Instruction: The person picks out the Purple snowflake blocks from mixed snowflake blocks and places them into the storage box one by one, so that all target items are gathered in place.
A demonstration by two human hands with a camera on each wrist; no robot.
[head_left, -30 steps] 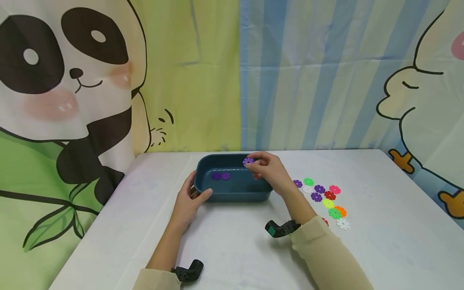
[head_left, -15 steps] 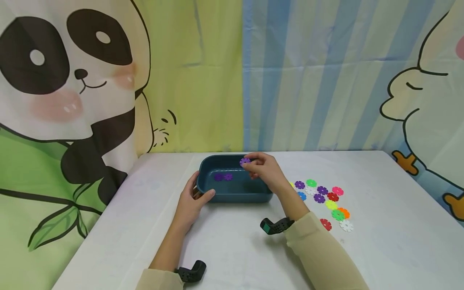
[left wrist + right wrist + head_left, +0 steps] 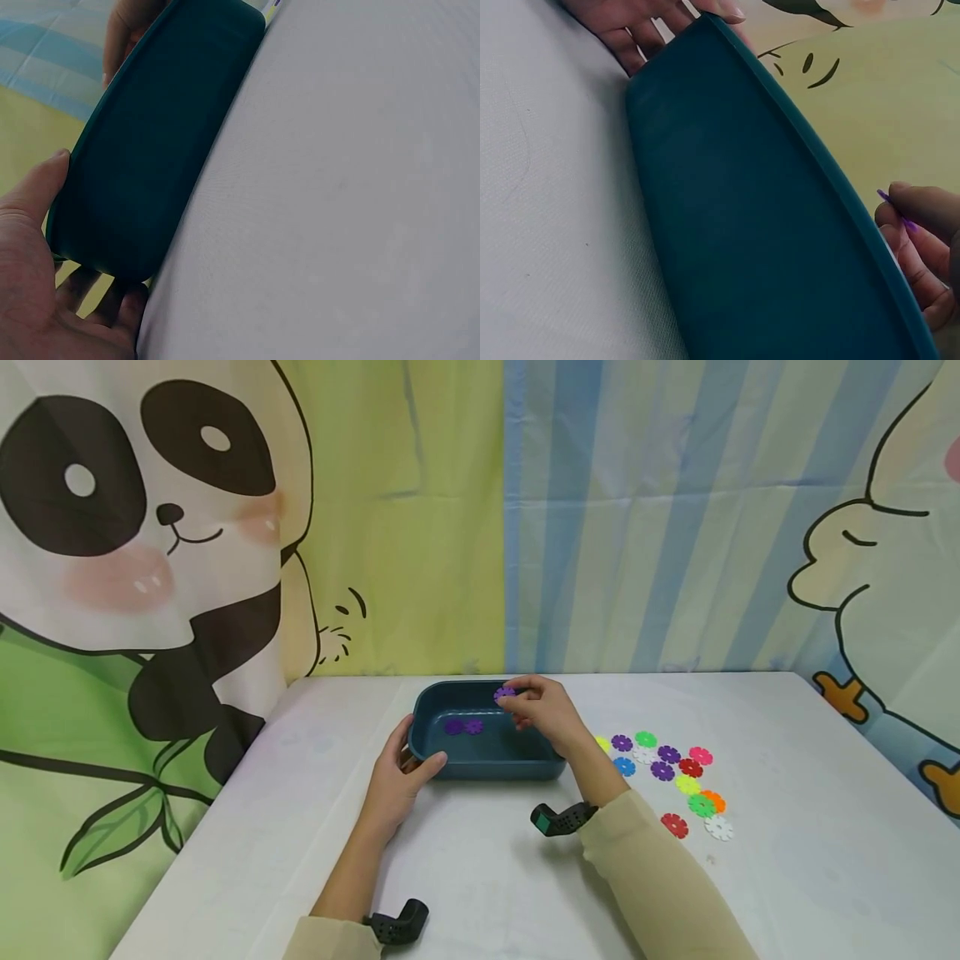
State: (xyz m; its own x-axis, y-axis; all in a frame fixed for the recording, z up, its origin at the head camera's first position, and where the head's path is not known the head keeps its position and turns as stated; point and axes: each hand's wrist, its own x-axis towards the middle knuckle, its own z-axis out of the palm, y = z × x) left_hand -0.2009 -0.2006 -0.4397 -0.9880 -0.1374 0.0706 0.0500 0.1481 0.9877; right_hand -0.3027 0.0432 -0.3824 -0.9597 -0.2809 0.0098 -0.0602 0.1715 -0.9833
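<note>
L hand point(image 3: 396, 781), left of ctr in head view, grips L end of teal bin point(image 3: 487, 770): thumb at rim, other fingers round end wall. R hand point(image 3: 551, 714), just R of ctr, thumb + fingers pinching purple disc point(image 3: 505, 692) above bin's upper R part. 2 purple discs point(image 3: 474, 727) in bin, L half. Multicolor discs point(image 3: 663, 771) on white table point(image 3: 480, 868), lower R.

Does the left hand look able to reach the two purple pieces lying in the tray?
Probably not without loosening its hold: the left hand grips the tray, though nothing covers the purple pieces.
</note>
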